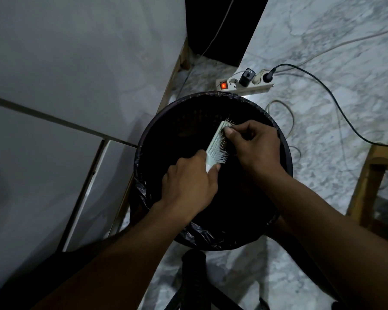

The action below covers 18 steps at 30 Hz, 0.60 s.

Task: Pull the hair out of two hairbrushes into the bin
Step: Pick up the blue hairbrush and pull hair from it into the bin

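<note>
A pale green hairbrush (216, 143) with light bristles is held over a round black bin (164, 121) lined with a dark bag. My left hand (188, 182) is closed around the brush handle, bristles facing right. My right hand (253, 144) has its fingertips pinched among the bristles near the brush tip, on dark hair that is hard to make out. The bin's inside is too dark to see. No second brush is in view.
A white power strip (244, 85) with a lit red switch and plugs lies on the marble floor behind the bin, with cables (336, 104) trailing right. A white cabinet (65, 86) stands left. Wooden furniture legs (365, 189) are at right, a dark stool (195, 271) below.
</note>
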{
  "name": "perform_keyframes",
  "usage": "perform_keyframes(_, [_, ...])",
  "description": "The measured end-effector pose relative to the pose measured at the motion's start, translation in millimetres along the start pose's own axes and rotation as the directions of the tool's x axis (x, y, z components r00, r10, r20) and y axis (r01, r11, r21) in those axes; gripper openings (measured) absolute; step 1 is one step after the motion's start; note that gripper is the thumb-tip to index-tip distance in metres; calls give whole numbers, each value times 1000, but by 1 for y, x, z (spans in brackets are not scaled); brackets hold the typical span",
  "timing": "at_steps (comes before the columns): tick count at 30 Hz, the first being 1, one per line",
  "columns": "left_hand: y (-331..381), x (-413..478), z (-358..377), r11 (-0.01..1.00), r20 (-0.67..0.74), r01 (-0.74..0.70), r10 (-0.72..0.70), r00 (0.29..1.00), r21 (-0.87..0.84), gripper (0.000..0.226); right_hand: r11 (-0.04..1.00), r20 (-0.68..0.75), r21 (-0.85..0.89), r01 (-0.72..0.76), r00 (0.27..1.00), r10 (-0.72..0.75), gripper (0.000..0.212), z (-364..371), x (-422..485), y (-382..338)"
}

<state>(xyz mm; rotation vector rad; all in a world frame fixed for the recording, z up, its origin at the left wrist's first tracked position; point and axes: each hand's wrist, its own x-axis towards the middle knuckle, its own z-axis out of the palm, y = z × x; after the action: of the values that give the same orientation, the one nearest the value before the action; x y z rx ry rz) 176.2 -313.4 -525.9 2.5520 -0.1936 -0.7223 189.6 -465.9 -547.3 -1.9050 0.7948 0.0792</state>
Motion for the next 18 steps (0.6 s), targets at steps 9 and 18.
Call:
perform_keyframes(9, [-5, 8, -4, 993, -5, 65, -65, 998, -95, 31, 917, 153, 325, -232, 970, 191, 23, 0, -2, -11])
perform_keyframes(18, [-4, 7, -3, 999, -52, -12, 9, 999, -46, 31, 990, -13, 126, -66, 998, 69, 11, 0, 2, -8])
